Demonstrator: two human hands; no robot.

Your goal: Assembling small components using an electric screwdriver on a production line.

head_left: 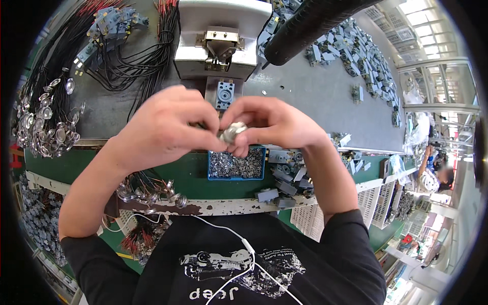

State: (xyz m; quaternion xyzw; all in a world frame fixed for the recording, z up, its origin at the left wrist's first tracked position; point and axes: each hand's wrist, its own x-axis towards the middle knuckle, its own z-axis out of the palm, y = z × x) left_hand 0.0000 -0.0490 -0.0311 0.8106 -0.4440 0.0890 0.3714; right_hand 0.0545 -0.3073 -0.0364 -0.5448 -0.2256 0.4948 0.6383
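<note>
In front of the press, both my hands meet over the bench edge. A small round silver metal part (234, 132), slightly blurred, sits between their fingertips. My right hand (277, 122) pinches it between thumb and fingers. My left hand (173, 119) is closed, its thumb and fingertips pressed at the part's left side; its other fingers curl out of sight. Just beyond my fingers, a grey-blue plastic block (225, 94) with a round centre lies on the press's fixture. Below my hands stands a blue tray (236, 179) of small metal pieces.
The white press (223, 15) stands at the back, with a thick black tube (315, 28) beside it. Bundled black wires (137, 61) with round silver ends (46, 122) lie left. Many grey blocks (363, 56) are heaped right; more (287, 178) sit beside the tray. A person (432, 178) is far right.
</note>
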